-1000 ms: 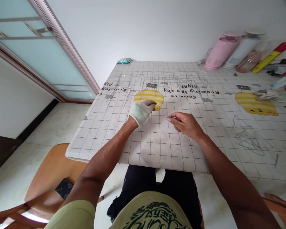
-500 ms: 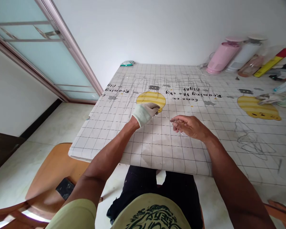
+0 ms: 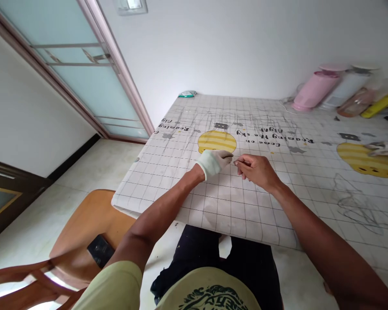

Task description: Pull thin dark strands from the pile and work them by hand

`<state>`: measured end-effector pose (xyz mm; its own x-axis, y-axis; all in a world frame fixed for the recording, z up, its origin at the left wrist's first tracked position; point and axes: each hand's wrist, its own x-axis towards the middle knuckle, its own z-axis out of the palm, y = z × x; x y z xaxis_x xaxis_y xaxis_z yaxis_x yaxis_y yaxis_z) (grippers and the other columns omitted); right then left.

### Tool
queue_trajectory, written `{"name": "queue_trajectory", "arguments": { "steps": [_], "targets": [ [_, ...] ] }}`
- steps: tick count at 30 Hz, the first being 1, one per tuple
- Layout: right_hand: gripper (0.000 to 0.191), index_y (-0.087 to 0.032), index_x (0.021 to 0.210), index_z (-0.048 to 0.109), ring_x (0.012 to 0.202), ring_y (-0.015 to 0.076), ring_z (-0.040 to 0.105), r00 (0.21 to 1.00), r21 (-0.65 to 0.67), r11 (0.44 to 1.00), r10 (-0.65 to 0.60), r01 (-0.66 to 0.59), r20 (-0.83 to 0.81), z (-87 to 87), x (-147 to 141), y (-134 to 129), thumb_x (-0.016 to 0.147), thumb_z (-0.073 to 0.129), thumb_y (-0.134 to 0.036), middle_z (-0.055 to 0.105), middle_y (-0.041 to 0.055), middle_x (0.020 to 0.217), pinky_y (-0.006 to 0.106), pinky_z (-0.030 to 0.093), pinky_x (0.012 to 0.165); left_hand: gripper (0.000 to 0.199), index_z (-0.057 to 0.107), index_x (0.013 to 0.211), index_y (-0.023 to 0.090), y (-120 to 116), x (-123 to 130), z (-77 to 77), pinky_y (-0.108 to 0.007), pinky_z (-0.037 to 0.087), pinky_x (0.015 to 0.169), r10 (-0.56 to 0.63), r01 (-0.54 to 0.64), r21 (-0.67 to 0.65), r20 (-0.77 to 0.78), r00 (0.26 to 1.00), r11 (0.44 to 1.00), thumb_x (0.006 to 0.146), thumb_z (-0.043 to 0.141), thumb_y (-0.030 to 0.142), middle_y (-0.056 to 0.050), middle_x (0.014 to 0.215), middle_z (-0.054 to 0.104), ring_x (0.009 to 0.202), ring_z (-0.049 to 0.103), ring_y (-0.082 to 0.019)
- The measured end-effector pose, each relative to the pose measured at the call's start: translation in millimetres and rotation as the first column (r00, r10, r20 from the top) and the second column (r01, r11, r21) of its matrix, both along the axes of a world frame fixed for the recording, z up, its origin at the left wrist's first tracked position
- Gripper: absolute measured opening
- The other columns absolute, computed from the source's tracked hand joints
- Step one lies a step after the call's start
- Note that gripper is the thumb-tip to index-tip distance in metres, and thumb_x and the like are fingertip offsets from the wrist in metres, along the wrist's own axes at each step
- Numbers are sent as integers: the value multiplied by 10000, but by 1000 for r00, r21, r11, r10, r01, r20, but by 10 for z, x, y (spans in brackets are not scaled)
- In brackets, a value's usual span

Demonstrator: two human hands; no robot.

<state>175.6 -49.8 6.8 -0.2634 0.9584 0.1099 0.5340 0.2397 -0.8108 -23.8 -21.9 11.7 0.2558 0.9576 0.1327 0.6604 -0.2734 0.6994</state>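
Observation:
My left hand (image 3: pixel 216 162), in a white knit glove, is closed in a pinch over the table, just in front of the printed yellow balloon (image 3: pixel 217 141). Close to its right, my bare right hand (image 3: pixel 252 168) has thumb and fingertips pressed together. The fingertips of the two hands nearly meet, with a small gap between them. What they pinch is too small and thin to make out. Both hands are above the white checked tablecloth (image 3: pixel 226 206).
A pink cylinder (image 3: pixel 317 90), a pale cylinder (image 3: pixel 345 88), a bottle (image 3: pixel 354 103) and a yellow box (image 3: pixel 380 104) stand at the back right. A crumpled glove (image 3: pixel 386 147) lies at the right. A chair (image 3: pixel 80 219) at the left holds a black object (image 3: pixel 100 250).
The hands have come closer together and the right fingers have closed. The thin, wire-like piece seen between them before can no longer be made out. The whole view has shifted a little.

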Motion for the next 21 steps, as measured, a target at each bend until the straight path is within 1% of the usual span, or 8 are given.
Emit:
{"name": "queue_trajectory", "arguments": {
  "steps": [2,4,6,8,11,14,17,21],
  "targets": [
    [380,-234,767,659,531,161,635,1000,32,999,-16,16,20,13,-17,4,1008,666,-528,721,23,696,295,485,498,276,817,1209,257,-57,-84,38,-334,552,1003,54,-50,63,-53,997,997,1006,631,267,-36,1147,830,1084,736,-223],
    [397,-237,757,647,531,163,634,998,73,997,-29,25,51,24,-47,15,1017,657,-536,722,25,698,300,485,502,339,765,1327,229,-195,-205,70,-370,537,1040,156,-141,156,-84,984,978,1033,605,282,-72,1216,815,1134,722,-248],
    [381,-238,769,653,528,163,636,997,97,995,-39,31,72,28,-97,48,1025,649,-520,727,24,707,300,483,500,347,745,1351,227,-414,-337,70,-383,530,1046,238,-214,230,-82,968,949,1052,574,267,-77,1235,808,1133,717,-252],
    [339,-237,802,675,534,164,646,996,109,993,-48,39,77,24,-166,109,1029,644,-487,738,24,722,296,486,502,330,751,1324,241,-674,-455,18,-384,538,1017,272,-244,254,-84,959,936,1060,553,248,-65,1206,816,1095,723,-250],
    [304,-231,847,704,589,174,682,997,142,989,-50,41,60,14,-307,233,1026,645,-469,753,32,742,298,536,556,317,762,1284,267,-1021,-580,-155,-372,549,978,276,-248,205,-117,954,947,1045,562,212,-50,1175,824,1046,735,-243],
    [315,-224,854,711,647,186,713,1000,159,987,-26,25,4,27,-486,348,1019,651,-485,758,42,746,306,585,619,322,778,1261,290,-1213,-654,-367,-364,565,957,313,-301,106,-133,940,948,1020,585,198,-34,1143,832,1047,745,-247],
    [291,-219,835,707,642,179,716,996,135,990,-32,43,-80,64,-672,474,1010,669,-449,763,51,752,288,577,592,334,796,1243,301,-1271,-692,-515,-366,575,971,347,-341,66,-99,933,938,1014,582,186,-30,1147,834,1067,750,-251],
    [227,-200,830,702,614,173,715,952,-9,993,-115,117,-285,49,-840,797,977,721,-372,773,80,767,254,518,493,336,799,1254,297,-1265,-719,-605,-373,576,1024,344,-341,75,-23,939,937,1017,587,191,-36,1186,828,1101,748,-248]
  ]
}}
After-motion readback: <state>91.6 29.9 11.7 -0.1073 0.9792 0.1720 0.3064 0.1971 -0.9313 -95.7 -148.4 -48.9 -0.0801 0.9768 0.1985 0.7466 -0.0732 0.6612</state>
